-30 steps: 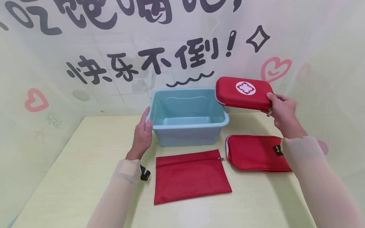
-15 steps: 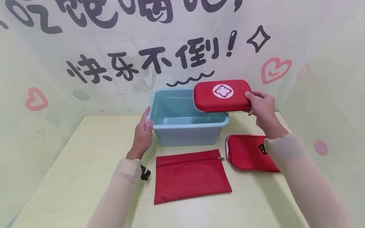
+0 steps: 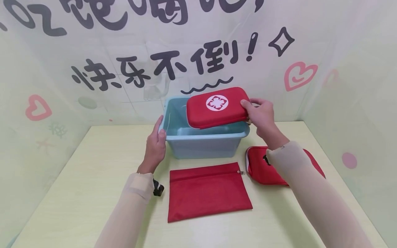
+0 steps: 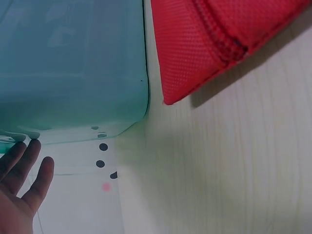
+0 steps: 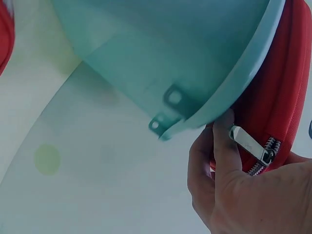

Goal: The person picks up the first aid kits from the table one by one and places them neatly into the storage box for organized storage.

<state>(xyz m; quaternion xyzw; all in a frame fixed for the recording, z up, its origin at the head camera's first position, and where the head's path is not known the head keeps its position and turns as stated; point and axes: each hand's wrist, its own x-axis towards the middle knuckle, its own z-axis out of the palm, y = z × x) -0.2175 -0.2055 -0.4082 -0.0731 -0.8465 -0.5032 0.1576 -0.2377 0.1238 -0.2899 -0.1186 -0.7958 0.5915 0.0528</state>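
Observation:
My right hand (image 3: 261, 113) holds a red hard zip case (image 3: 201, 113) with a white round cross emblem by its right end, thumb on top. The case tilts over the opening of a light blue plastic bin (image 3: 204, 148). In the right wrist view the fingers pinch the case (image 5: 292, 92) beside its zip pull (image 5: 248, 144), close to the bin's rim (image 5: 243, 73). My left hand (image 3: 155, 146) holds the bin's left rim, thumb at the front corner; in the left wrist view its fingers (image 4: 30, 165) reach under the rim.
A flat red zip pouch (image 3: 209, 194) lies on the pale wooden table (image 3: 102, 179) in front of the bin. To its right is another red case (image 3: 258, 167), partly hidden by my right sleeve. A printed white curtain (image 3: 124, 44) hangs behind.
My right hand has carried the red case leftward from beside the bin to over its opening, and the case's left end now tips lower. My left hand and the bin have stayed put.

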